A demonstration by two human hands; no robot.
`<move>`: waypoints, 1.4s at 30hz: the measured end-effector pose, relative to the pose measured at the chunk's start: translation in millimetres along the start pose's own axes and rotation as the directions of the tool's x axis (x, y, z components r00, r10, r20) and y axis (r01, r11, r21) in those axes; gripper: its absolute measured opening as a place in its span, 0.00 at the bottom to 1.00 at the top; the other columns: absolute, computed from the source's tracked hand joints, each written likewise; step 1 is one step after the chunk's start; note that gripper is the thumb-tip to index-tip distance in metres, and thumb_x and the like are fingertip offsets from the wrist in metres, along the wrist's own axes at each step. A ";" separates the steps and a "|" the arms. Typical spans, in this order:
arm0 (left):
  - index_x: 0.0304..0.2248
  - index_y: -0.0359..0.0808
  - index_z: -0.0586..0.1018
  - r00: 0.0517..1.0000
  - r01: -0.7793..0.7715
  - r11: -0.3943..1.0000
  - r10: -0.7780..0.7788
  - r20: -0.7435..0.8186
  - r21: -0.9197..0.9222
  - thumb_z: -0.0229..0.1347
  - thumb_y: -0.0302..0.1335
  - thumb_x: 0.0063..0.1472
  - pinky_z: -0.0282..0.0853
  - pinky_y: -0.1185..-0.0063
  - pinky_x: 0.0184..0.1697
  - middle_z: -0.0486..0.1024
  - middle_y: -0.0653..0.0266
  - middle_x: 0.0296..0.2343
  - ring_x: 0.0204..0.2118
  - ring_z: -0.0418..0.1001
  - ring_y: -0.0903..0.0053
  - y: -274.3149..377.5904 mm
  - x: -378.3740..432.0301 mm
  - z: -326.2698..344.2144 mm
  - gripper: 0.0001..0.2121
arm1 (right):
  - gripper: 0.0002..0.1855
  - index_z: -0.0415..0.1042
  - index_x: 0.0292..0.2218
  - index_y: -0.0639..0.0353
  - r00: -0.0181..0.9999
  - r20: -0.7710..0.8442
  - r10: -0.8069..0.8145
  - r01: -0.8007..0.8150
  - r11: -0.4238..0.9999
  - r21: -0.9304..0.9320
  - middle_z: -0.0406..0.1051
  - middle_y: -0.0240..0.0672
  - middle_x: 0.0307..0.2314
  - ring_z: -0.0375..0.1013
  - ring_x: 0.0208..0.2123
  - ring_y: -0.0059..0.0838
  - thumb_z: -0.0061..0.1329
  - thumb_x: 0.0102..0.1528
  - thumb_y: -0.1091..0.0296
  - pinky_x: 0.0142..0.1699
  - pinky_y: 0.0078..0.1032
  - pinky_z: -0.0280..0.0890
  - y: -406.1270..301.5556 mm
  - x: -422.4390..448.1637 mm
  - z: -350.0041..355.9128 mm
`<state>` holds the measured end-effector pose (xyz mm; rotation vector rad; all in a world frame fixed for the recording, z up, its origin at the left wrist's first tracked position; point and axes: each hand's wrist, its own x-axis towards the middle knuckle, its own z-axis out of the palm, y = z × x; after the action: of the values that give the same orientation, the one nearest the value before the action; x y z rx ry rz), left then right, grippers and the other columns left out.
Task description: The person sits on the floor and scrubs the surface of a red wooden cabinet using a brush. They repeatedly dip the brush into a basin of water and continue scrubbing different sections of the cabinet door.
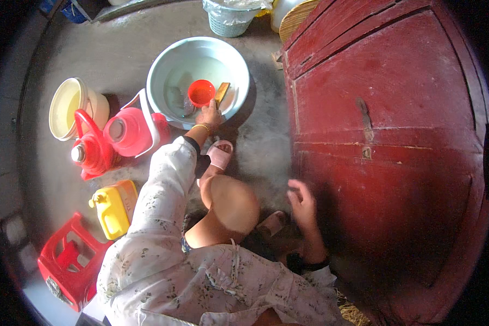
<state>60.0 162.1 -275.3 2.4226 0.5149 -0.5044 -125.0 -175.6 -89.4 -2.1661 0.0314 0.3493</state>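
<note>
My left hand (210,115) reaches over the near rim of a large pale-blue plastic basin (157,81) that holds some water. Its fingers grip the near side of a red plastic cup (201,93); any handle is hidden under the hand. Close against those fingers, a flat yellow-brown object (222,93), perhaps a brush or sponge, slants up the basin's inner right side. A small dark item (188,108) lies left of the cup, too indistinct to name. Off to the right, my right hand (302,201) hangs slightly blurred beside a red wooden cabinet, fingers loosely bent and holding nothing.
The red wooden cabinet (391,93) fills the right side. Left of the basin stand a cream bucket (100,108), a pink lidded jug (126,130), a red thermos flask (95,150), a yellow jerrycan (113,210) and a red plastic stool (61,281). Behind is a blue-grey basket (229,24).
</note>
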 end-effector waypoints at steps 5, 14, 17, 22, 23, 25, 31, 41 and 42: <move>0.61 0.53 0.56 0.994 -0.004 0.994 0.015 -0.105 0.107 0.47 0.38 0.61 0.69 0.61 0.45 0.69 0.43 0.45 0.46 0.73 0.52 -14.5 35.8 31.4 0.28 | 0.18 0.68 0.50 0.61 0.991 0.126 0.040 -0.044 0.999 0.031 0.71 0.38 0.43 0.74 0.39 0.28 0.46 0.59 0.68 0.45 0.29 0.68 13.6 9.6 7.5; 0.58 0.46 0.62 0.999 -0.019 0.999 0.018 -0.035 -0.036 0.48 0.36 0.61 0.65 0.63 0.53 0.69 0.41 0.48 0.50 0.70 0.50 -59.1 89.5 47.2 0.26 | 0.17 0.69 0.49 0.61 0.981 0.185 0.064 -0.051 0.996 -0.077 0.71 0.39 0.44 0.74 0.40 0.32 0.45 0.59 0.69 0.47 0.29 0.67 9.9 32.9 22.0; 0.60 0.48 0.60 0.975 -0.223 0.964 0.223 -0.019 -0.142 0.50 0.36 0.60 0.65 0.64 0.53 0.70 0.41 0.47 0.50 0.70 0.51 -71.2 93.1 47.8 0.28 | 0.16 0.69 0.49 0.60 0.981 0.180 0.073 -0.061 0.995 -0.074 0.71 0.40 0.44 0.74 0.42 0.33 0.45 0.58 0.70 0.48 0.30 0.67 12.8 34.3 23.3; 0.60 0.47 0.61 0.997 -0.059 0.992 0.064 0.044 -0.107 0.51 0.32 0.57 0.65 0.63 0.53 0.73 0.41 0.44 0.50 0.70 0.52 -77.9 92.9 54.8 0.30 | 0.15 0.70 0.47 0.60 0.978 0.197 0.070 -0.040 0.988 -0.150 0.72 0.41 0.43 0.73 0.44 0.35 0.45 0.58 0.70 0.49 0.30 0.67 14.1 29.5 26.5; 0.60 0.46 0.61 0.995 -0.076 0.994 0.081 0.056 -0.083 0.51 0.32 0.57 0.65 0.63 0.53 0.72 0.41 0.44 0.49 0.71 0.52 -79.1 91.9 54.9 0.30 | 0.15 0.70 0.47 0.60 0.979 0.194 0.061 -0.032 0.988 -0.149 0.72 0.42 0.43 0.73 0.44 0.36 0.45 0.58 0.70 0.49 0.30 0.66 14.0 28.9 27.1; 0.60 0.46 0.61 0.985 -0.116 0.992 0.121 0.126 -0.054 0.50 0.32 0.57 0.65 0.63 0.53 0.72 0.40 0.45 0.49 0.71 0.52 -78.9 89.8 55.3 0.29 | 0.14 0.71 0.46 0.60 0.984 0.177 0.031 -0.007 0.991 -0.134 0.73 0.42 0.43 0.73 0.44 0.37 0.45 0.58 0.71 0.49 0.30 0.66 13.8 28.6 27.8; 0.62 0.47 0.56 0.982 -0.076 0.997 0.076 0.176 -0.009 0.47 0.34 0.59 0.64 0.62 0.54 0.68 0.35 0.47 0.51 0.69 0.49 -78.4 86.3 45.9 0.30 | 0.14 0.71 0.46 0.60 0.986 0.167 -0.008 0.031 0.991 -0.133 0.73 0.43 0.42 0.73 0.43 0.39 0.45 0.57 0.71 0.49 0.31 0.66 13.1 28.2 26.9; 0.53 0.37 0.65 0.986 -0.159 0.968 0.166 0.017 -0.196 0.50 0.36 0.58 0.69 0.62 0.45 0.75 0.40 0.38 0.41 0.74 0.47 -75.8 72.5 29.3 0.24 | 0.16 0.70 0.47 0.61 0.981 0.182 -0.071 0.083 0.995 -0.056 0.73 0.42 0.42 0.74 0.44 0.35 0.44 0.57 0.69 0.50 0.29 0.66 9.6 24.7 25.3; 0.46 0.36 0.68 0.992 -0.044 0.924 0.084 0.089 -0.380 0.50 0.37 0.59 0.70 0.67 0.33 0.76 0.48 0.31 0.30 0.75 0.56 -72.4 66.8 22.5 0.19 | 0.16 0.70 0.47 0.60 0.982 0.173 -0.077 0.084 0.996 -0.035 0.73 0.42 0.42 0.74 0.44 0.35 0.44 0.57 0.71 0.50 0.29 0.66 7.1 22.9 24.1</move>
<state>77.7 217.7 -357.7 2.0262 0.4404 -0.4537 -109.9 -157.9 -114.1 -2.1646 -0.1610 0.4920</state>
